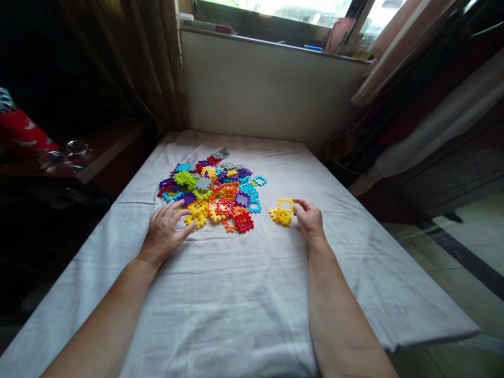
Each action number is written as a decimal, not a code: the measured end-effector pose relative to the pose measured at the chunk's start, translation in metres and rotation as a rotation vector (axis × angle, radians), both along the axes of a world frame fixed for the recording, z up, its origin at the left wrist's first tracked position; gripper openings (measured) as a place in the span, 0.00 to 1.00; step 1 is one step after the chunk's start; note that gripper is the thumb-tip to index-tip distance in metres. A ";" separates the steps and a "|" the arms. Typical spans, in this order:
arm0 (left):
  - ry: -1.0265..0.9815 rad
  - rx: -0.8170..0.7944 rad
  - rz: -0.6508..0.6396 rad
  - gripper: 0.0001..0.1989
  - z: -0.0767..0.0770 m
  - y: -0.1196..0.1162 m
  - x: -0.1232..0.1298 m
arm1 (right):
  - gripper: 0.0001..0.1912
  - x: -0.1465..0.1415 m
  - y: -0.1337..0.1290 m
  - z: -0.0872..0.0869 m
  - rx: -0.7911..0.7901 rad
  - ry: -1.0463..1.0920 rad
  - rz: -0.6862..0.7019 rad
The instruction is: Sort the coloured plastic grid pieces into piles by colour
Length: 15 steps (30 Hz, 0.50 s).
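Note:
My right hand (310,219) pinches a yellow square frame tile (285,201) with a notched edge and an open middle, by its right side. Just below that frame lie several yellow interlocking tiles (280,217), apart from the big heap. At the near left of the heap (203,184) of colourful plastic tiles, my left hand (167,231) rests with its fingers spread. Its fingertips are at the yellow tiles (196,214) there; whether they press on them I cannot tell. Orange tiles (228,193), a red tile (244,222) and light blue tiles (255,206) lie on the heap's right side.
A pale wrinkled cloth (220,294) covers the table. On a dark wooden surface at the left are eyeglasses (65,155) and a red patterned item (23,134). A wall (268,89) with a window ledge stands behind; hanging cloths (441,115) are at the right.

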<state>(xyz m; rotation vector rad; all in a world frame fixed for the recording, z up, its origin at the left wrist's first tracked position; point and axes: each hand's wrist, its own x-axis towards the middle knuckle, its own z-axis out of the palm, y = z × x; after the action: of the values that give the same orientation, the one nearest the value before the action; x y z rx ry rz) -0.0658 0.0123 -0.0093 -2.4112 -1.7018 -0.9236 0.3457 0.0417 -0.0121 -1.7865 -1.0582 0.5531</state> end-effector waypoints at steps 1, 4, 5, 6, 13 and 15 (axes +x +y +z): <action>0.027 -0.024 0.020 0.19 -0.001 0.000 -0.001 | 0.26 0.006 0.000 -0.002 -0.027 -0.025 -0.020; 0.097 -0.078 0.059 0.21 -0.003 -0.002 0.001 | 0.26 0.010 -0.002 -0.004 -0.106 -0.078 -0.015; 0.113 -0.089 0.070 0.22 -0.003 -0.003 0.002 | 0.25 0.008 -0.003 -0.003 -0.132 -0.103 -0.007; 0.125 -0.099 0.082 0.22 -0.003 -0.003 0.004 | 0.24 0.006 -0.004 -0.001 -0.156 -0.135 -0.003; 0.172 -0.162 0.158 0.23 -0.003 -0.004 0.005 | 0.19 -0.002 -0.010 0.010 -0.254 -0.401 -0.015; 0.175 -0.153 0.158 0.24 -0.006 -0.003 0.004 | 0.19 -0.004 -0.010 0.009 -0.249 -0.433 0.000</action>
<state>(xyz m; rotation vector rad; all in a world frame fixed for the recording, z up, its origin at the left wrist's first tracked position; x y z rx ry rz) -0.0623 0.0095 -0.0149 -2.3221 -1.9244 -0.5647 0.3422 0.0320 -0.0026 -2.1881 -1.3243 0.3115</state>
